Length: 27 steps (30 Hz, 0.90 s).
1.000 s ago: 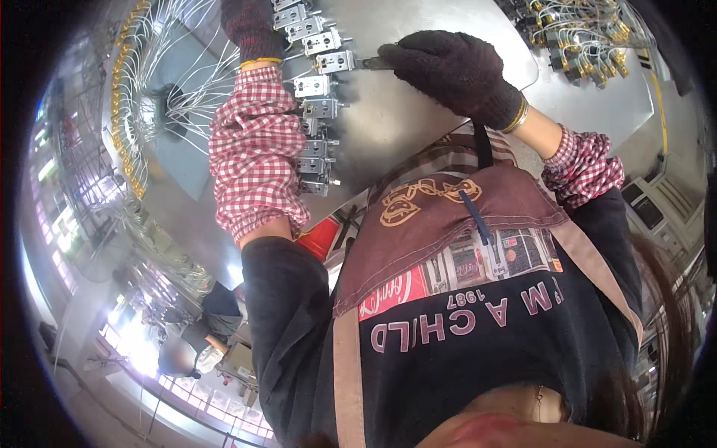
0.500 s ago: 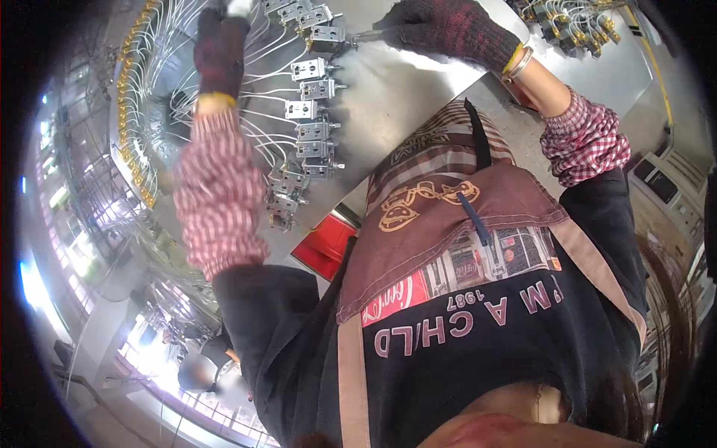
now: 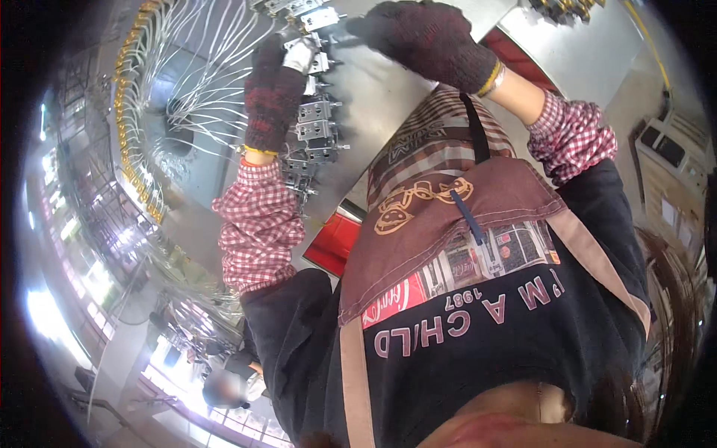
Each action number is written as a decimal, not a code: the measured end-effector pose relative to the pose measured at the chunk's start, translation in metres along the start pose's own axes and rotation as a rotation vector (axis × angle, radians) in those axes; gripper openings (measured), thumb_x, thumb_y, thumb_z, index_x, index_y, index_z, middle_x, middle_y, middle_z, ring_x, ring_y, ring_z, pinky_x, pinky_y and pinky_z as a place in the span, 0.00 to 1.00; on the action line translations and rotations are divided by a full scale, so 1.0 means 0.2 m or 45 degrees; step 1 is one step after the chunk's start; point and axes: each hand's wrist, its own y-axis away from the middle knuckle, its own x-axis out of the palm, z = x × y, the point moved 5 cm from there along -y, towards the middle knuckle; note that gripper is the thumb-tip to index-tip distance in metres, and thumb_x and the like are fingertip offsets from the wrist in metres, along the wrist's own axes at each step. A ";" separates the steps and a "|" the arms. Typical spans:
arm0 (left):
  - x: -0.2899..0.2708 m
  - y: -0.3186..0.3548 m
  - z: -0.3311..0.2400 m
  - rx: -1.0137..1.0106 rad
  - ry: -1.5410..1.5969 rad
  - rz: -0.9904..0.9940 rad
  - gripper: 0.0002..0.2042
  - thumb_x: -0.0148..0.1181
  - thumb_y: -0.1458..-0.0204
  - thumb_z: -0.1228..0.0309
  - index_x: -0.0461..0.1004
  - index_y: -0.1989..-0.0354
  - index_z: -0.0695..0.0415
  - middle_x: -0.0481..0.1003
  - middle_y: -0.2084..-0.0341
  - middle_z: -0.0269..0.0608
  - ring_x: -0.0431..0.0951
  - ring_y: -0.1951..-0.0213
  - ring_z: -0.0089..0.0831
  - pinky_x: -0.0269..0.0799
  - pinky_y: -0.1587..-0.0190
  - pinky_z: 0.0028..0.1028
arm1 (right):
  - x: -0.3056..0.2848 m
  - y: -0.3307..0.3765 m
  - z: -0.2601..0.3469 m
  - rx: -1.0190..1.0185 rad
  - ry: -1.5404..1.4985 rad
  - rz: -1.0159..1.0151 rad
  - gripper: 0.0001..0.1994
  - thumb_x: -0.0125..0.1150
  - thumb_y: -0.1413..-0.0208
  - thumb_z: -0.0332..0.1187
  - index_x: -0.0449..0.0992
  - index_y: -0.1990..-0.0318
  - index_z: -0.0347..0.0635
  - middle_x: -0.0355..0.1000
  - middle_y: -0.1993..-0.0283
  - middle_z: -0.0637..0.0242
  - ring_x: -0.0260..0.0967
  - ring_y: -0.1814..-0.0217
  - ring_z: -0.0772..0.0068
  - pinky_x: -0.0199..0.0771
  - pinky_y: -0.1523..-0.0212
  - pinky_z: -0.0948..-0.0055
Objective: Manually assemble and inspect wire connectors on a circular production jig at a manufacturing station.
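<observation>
My left hand (image 3: 272, 97), in a dark knitted glove, is closed around a small grey metal block (image 3: 302, 54) in a column of similar wired blocks (image 3: 317, 131) on a grey metal panel (image 3: 388, 112). My right hand (image 3: 433, 41), also in a dark glove, grips a dark slim tool (image 3: 340, 33). The tool's tip points left at the top blocks, right beside my left fingertips. Thin white wires (image 3: 202, 82) fan out from the blocks to the left. How the tool tip meets the block is hidden.
A curved row of yellow connectors (image 3: 131, 127) lines the panel's left edge. A red box (image 3: 336, 239) sits below the panel near my apron. More wired parts (image 3: 560, 7) and a yellow cable (image 3: 650, 45) are at top right. Another person (image 3: 224, 384) stands far off at lower left.
My left hand has come right and down from the wires onto the column of blocks and closed on one. My right hand stays at the top with the tool.
</observation>
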 end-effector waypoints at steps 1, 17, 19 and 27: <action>0.02 0.00 0.04 -0.484 0.216 -0.073 0.21 0.61 0.38 0.57 0.74 0.43 0.59 0.77 0.49 0.53 0.80 0.49 0.46 0.78 0.50 0.41 | 0.02 -0.02 -0.05 0.162 0.040 0.164 0.17 0.62 0.40 0.46 0.79 0.46 0.52 0.80 0.59 0.60 0.81 0.60 0.53 0.80 0.61 0.53; -0.06 -0.14 -0.10 0.111 -0.141 -0.155 0.16 0.54 0.32 0.61 0.74 0.44 0.58 0.77 0.53 0.40 0.77 0.54 0.29 0.73 0.50 0.30 | 0.03 0.08 -0.17 -0.058 -0.621 -0.405 0.12 0.62 0.39 0.41 0.82 0.53 0.50 0.80 0.60 0.60 0.79 0.61 0.54 0.79 0.62 0.56; -0.04 -0.14 -0.04 -0.001 0.186 -0.176 0.17 0.56 0.34 0.59 0.74 0.44 0.57 0.77 0.57 0.36 0.76 0.58 0.22 0.74 0.55 0.27 | 0.03 0.09 -0.16 -0.076 -0.659 -0.462 0.10 0.63 0.40 0.41 0.83 0.56 0.51 0.80 0.58 0.61 0.79 0.61 0.55 0.79 0.63 0.58; -0.04 -0.16 -0.08 -0.071 0.001 -0.188 0.17 0.57 0.36 0.58 0.76 0.45 0.56 0.81 0.56 0.42 0.81 0.57 0.31 0.74 0.54 0.32 | 0.14 0.09 0.05 -0.072 0.114 -0.445 0.13 0.56 0.38 0.37 0.76 0.47 0.60 0.77 0.56 0.70 0.80 0.62 0.59 0.81 0.66 0.63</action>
